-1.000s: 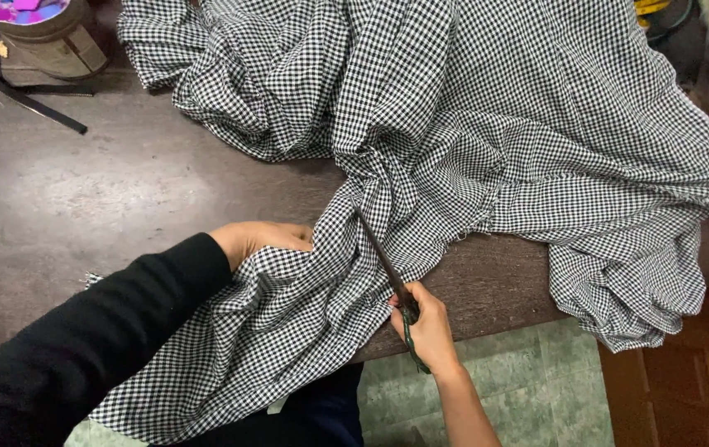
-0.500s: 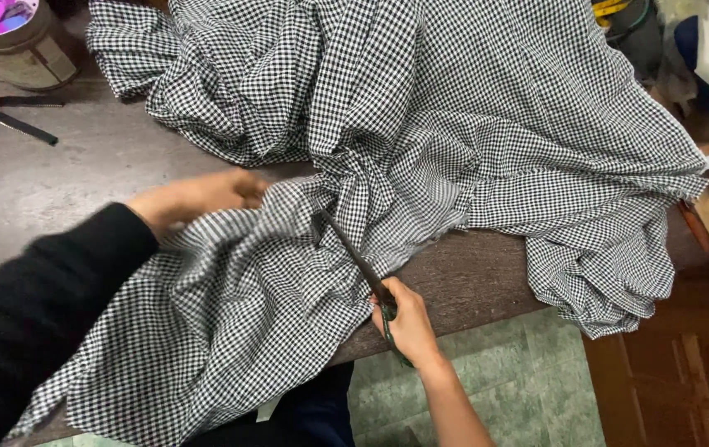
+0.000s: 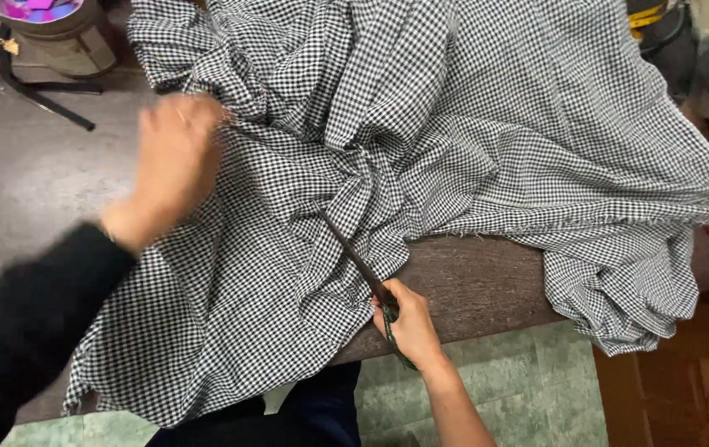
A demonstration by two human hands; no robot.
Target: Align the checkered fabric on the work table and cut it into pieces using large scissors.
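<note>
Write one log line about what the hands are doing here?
left hand: on checked cloth | right hand: gripping scissors | blades: in cloth

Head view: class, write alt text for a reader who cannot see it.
A right hand holds dark scissors in black-and-white checked fabric spread over a dark wooden table. The left hand, blurred, rests on the cloth.

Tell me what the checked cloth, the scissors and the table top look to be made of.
Checked cloth: thin woven fabric, probably cotton, matte; it folds softly and frays at the edge. Scissors in the right hand: dark dull metal blades, handles mostly hidden. Table: dark brown, worn, likely wood or laminate; faint sheen.
</note>
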